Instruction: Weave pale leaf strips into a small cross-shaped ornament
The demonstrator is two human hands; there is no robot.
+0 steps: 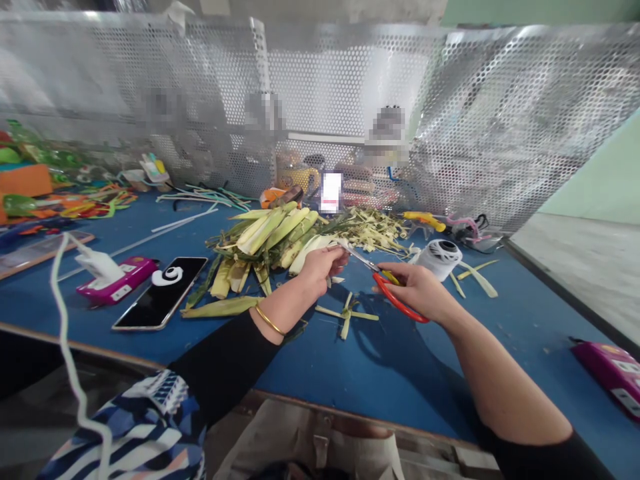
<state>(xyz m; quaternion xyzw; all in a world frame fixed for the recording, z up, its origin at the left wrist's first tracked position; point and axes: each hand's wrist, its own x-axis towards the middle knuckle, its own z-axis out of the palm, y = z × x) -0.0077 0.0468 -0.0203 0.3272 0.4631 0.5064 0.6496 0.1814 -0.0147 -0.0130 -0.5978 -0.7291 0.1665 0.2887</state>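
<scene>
Nothing legible here, folks: the black smartphone (160, 293) shows a white curled shape with no readable wording, and the pale markings on the magenta power strip (613, 373) at right are too small to make out.

The scissors (397, 297) have silver blades and handle loops of red colour with a yellow part; they are tilted above the blue table (320, 373), and the blades point to the far left. How wide they are open, I cannot tell. Below the blades, the cross (347, 312) lies flat on the table, made from narrow pale-green strips which meet in a folded knot at the middle. Left of it and farther back are the husks (273, 230), long and cream to green, piled loosely, some darker at the edges. Just beside this pile, the scraps (375, 227) are thin, curled and tangled.
</scene>
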